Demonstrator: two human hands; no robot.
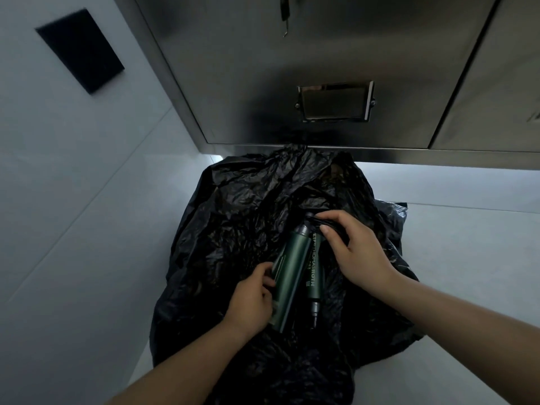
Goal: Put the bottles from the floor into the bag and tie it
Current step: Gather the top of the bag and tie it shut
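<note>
Black bag (248,214) (one), two green bottles (292,273), left grip (251,299) holding one, right grip (359,252) pinching bag.

White "THOMASROTH" lettering (start obscured) along the right green bottle (314,267)

Picture dim overall, cold bluish tone. Brightest part we find: pale band on floor (453,185) just below cabinet (233,68) base. Cabinet front falls into wide soft shadow in middle; small glare on frame of label holder (335,101). Black bag (248,206) gives only dull highlights on wrinkles, deep folds lost in dark. Left bottle (290,276) shows soft sheen; white print on right bottle (314,276) readable, so centre is sharp. Wall (58,171) at left looks soft. Wide lens bends cabinet lines — we see forearms (181,366) stretched at bottom edge.
</note>
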